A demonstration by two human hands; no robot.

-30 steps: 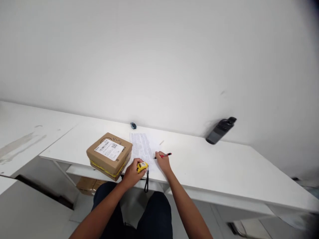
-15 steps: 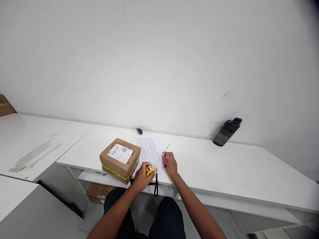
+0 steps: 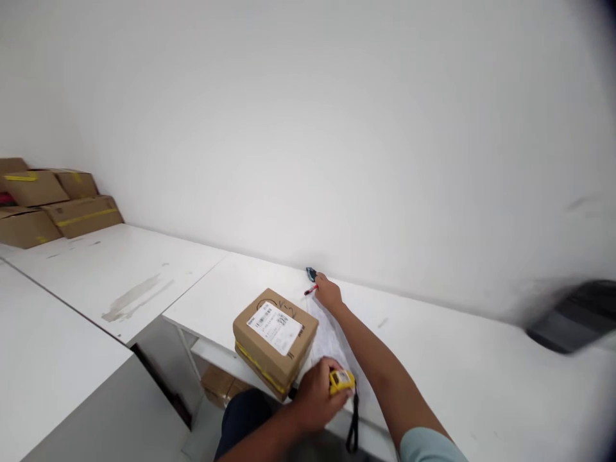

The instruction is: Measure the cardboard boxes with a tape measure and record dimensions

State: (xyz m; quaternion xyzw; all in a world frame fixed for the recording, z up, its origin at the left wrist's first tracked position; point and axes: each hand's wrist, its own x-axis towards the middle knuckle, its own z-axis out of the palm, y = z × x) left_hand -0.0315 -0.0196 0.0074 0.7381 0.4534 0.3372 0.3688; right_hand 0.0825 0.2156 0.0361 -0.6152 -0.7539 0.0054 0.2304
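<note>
My left hand (image 3: 321, 394) is closed around a yellow tape measure (image 3: 341, 380), whose black wrist strap hangs down over the table's front edge. Beside it stands a taped cardboard box (image 3: 275, 340) with a white label and handwriting on top. My right hand (image 3: 328, 293) is stretched to the back of the table, a red pen (image 3: 311, 290) with a dark tip held in its fingers. Those fingertips are at a small dark blue and teal object (image 3: 311, 274) by the wall; its kind is unclear. A written sheet of paper (image 3: 330, 337) lies partly under my right arm.
Several cardboard boxes (image 3: 81, 215) are stacked at the far left against the wall. A dark bottle (image 3: 575, 317), blurred, leans at the right. Below the white table (image 3: 447, 359), a shelf area holds more cardboard (image 3: 219, 384).
My right hand has moved from the paper to the small object at the wall, still with the pen. The view has swung left, bringing the stacked boxes in.
</note>
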